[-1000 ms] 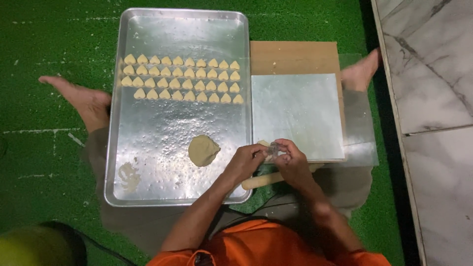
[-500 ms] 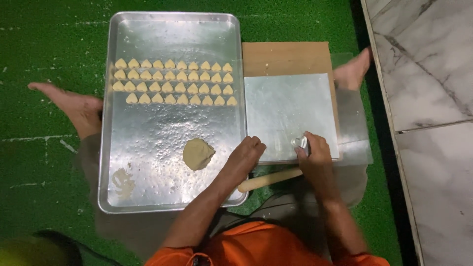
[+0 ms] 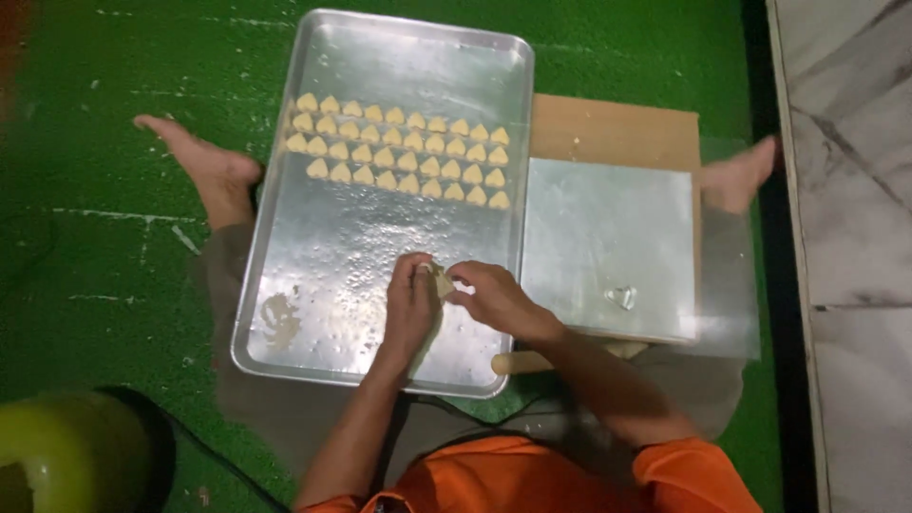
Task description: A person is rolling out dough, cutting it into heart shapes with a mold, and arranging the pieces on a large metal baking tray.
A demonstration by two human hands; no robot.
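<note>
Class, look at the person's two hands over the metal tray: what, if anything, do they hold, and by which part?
Both the left hand and right hand pinch a small lump of dough between their fingertips, at its opposite edges, above the tray.

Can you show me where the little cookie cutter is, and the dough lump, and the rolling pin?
Cookie cutter (image 3: pixel 621 297): head view, on its clear rim, lying on the shiny sheet.
Dough lump (image 3: pixel 440 282): head view, on the bit showing between both hands.
Rolling pin (image 3: pixel 518 363): head view, on its wooden end by the right forearm.
</note>
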